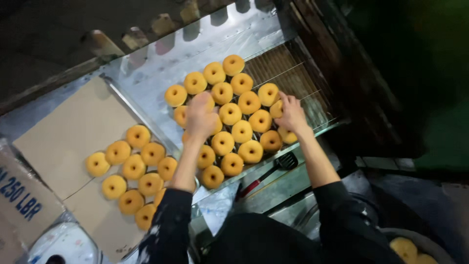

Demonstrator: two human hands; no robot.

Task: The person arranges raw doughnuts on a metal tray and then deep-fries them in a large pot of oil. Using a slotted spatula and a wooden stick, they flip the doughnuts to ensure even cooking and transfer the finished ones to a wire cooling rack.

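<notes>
Nearest the camera were two dark sleeves, flecked white on the left forearm, reaching up and away over a steel desk (pixel 161 68). Between the arms and the desk's near edge lay a spatula (pixel 273 168) with a red handle, untouched by either hand.

On the left, a sheet of cardboard (pixel 63 132) carried a loose cluster of golden ring doughnuts (pixel 133 166), lying beside the left elbow rather than ahead of the hand.

Further out, a wire rack (pixel 293 73) held a second, bigger batch of doughnuts (pixel 242 131) in slanting rows that ran from near left to far right. Both hands were over this batch. The left hand (pixel 201 116) lay palm down on the rack's left side, fingers curled over a doughnut beneath it; how tightly it gripped, or whether it had lifted anything, I could not tell, since the back of the hand hid the fingers. The right hand (pixel 291 113) sat at the right edge of the batch, fingers bent and pinching the rim of one doughnut (pixel 276 108) just to its left. So the rack's doughnuts lay directly under and between the two hands, the left hand nearer the cardboard side and the right hand nearer the bare rack.

Beyond the rack the steel surface ran up to a dark wall.
</notes>
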